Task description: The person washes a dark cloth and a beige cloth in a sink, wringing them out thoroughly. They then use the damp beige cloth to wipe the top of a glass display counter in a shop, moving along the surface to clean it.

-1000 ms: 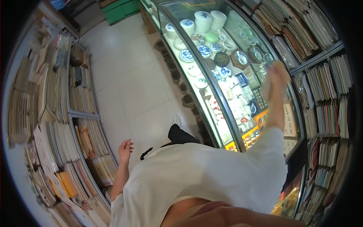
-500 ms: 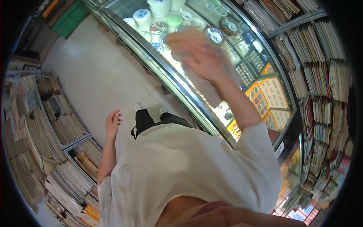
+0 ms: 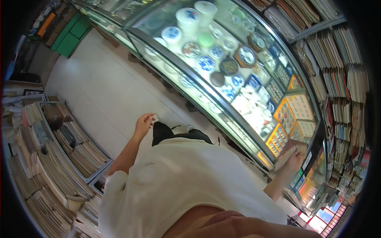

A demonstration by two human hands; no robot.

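My left hand point(image 3: 143, 123) hangs at my side over the white tiled floor point(image 3: 99, 91), fingers loosely curled and holding nothing. My right hand point(image 3: 291, 158) is stretched out to the right, lying flat and slightly blurred on the near end of a long glass display case point(image 3: 186, 59). Under the glass are blue-and-white ceramic dishes point(image 3: 205, 63), round lidded jars point(image 3: 186, 18) and flat framed sets of small pieces point(image 3: 283, 117). My white shirt point(image 3: 178, 186) fills the lower middle of the view.
Shelves packed with stacked books and magazines point(image 3: 59, 146) line the left of the narrow aisle. More book shelves point(image 3: 341, 79) stand behind the case on the right. Green crates point(image 3: 71, 35) sit at the far end of the floor.
My right hand has come down from raised over the case and now lies on its near end. The view has tilted further along the aisle. My left hand stays by my side.
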